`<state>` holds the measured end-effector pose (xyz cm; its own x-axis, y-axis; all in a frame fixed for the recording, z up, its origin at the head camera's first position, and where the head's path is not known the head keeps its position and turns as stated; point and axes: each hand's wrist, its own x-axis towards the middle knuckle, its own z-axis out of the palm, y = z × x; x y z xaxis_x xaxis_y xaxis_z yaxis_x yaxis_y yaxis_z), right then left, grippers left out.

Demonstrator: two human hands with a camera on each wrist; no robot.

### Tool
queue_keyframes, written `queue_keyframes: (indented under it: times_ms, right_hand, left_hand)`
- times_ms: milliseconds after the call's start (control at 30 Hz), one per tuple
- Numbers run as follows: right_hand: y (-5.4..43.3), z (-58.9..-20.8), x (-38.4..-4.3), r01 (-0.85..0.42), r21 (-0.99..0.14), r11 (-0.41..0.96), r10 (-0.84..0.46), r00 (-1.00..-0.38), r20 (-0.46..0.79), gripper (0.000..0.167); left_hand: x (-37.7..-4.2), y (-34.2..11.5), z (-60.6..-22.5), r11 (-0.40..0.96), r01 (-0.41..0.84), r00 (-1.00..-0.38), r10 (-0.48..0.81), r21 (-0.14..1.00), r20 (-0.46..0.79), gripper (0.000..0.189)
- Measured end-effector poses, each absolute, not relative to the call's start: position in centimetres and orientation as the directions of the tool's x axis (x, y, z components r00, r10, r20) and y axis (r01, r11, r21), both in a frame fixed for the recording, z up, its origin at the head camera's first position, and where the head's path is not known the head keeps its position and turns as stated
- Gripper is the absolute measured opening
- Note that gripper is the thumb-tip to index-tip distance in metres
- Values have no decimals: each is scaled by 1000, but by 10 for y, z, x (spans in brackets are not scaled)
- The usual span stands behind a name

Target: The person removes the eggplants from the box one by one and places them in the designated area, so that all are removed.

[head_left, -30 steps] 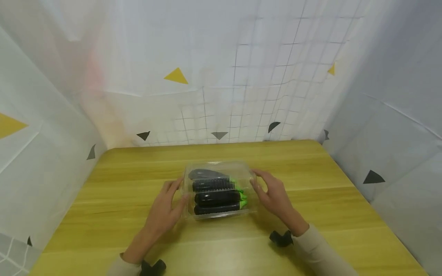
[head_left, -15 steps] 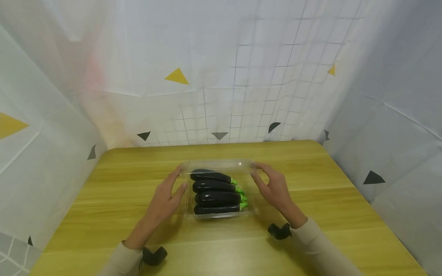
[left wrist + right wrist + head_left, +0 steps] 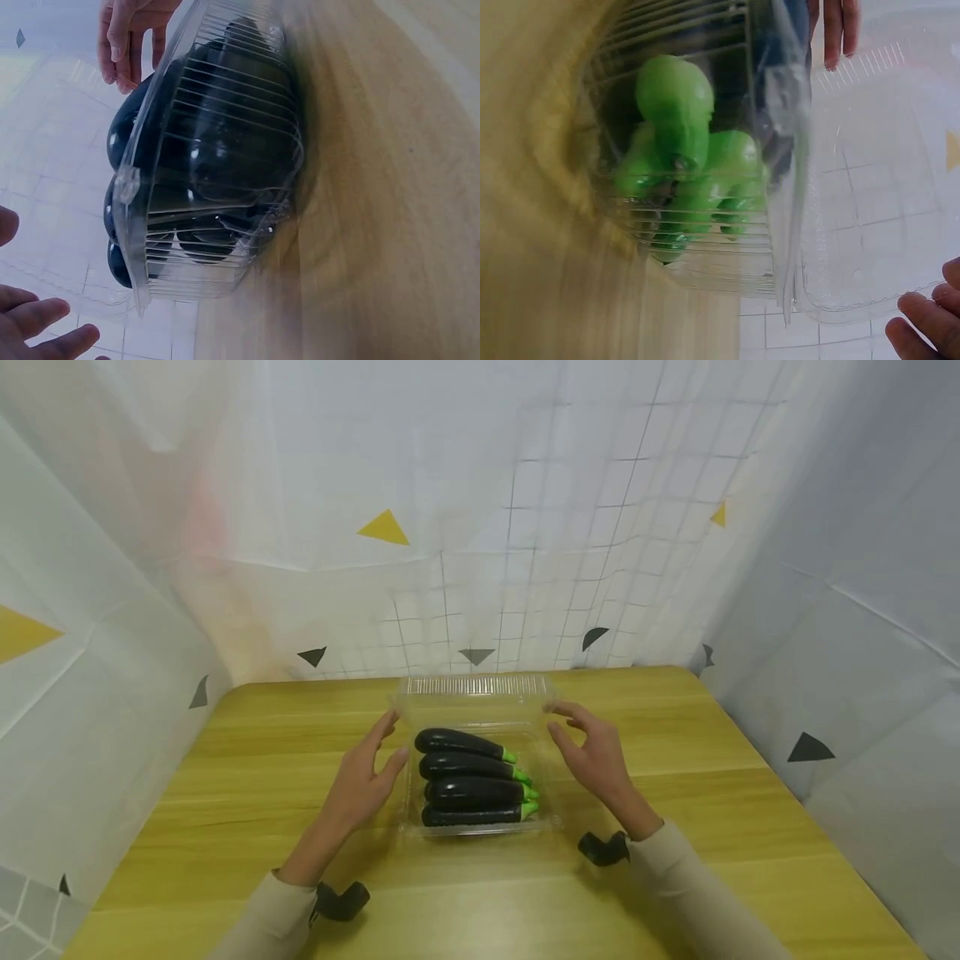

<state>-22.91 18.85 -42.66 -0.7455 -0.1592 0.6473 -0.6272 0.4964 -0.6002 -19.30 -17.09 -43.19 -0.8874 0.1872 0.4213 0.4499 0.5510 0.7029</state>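
A clear plastic clamshell box (image 3: pixel 480 832) stands on the table, its ribbed lid (image 3: pixel 477 686) raised along the far side. Several dark eggplants (image 3: pixel 474 791) with green stems lie side by side in its base. My left hand (image 3: pixel 358 787) is at the box's left side, fingers apart, fingertips close to the lid's left edge. On the opposite side my right hand (image 3: pixel 600 760) has its fingertips right at the lid's right edge. The green stem ends (image 3: pixel 676 105) show through the box wall in the right wrist view. Neither hand curls around anything.
The wooden table (image 3: pixel 480 902) ends at a white back wall (image 3: pixel 450 460) with grid lines and triangular marks. White side sheets (image 3: pixel 862 635) enclose it. A black device (image 3: pixel 341 902) sits at the left wrist, another black device (image 3: pixel 602 849) at the right.
The lid has swung up and back, away from the eggplants, which now lie uncovered. Both hands have stayed beside the box, their fingertips shifting slightly toward the far side.
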Motion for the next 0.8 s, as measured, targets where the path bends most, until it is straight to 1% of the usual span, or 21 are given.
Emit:
queue_keyframes:
  times_ms: [300, 567, 800]
  right_hand:
    - [188, -422, -240, -600, -652, 463, -156, -780, 606, 29]
    - [186, -418, -247, -574, -692, 438, -132, -802, 582, 37]
    - [184, -417, -255, -552, -719, 421, -106, -818, 566, 38]
  left_hand:
    - [-200, -169, -427, 531, 432, -898, 182, 729, 400, 65]
    - [-207, -165, -424, 510, 399, -915, 165, 762, 368, 67]
    - [-214, -161, -420, 503, 385, -921, 156, 774, 357, 64]
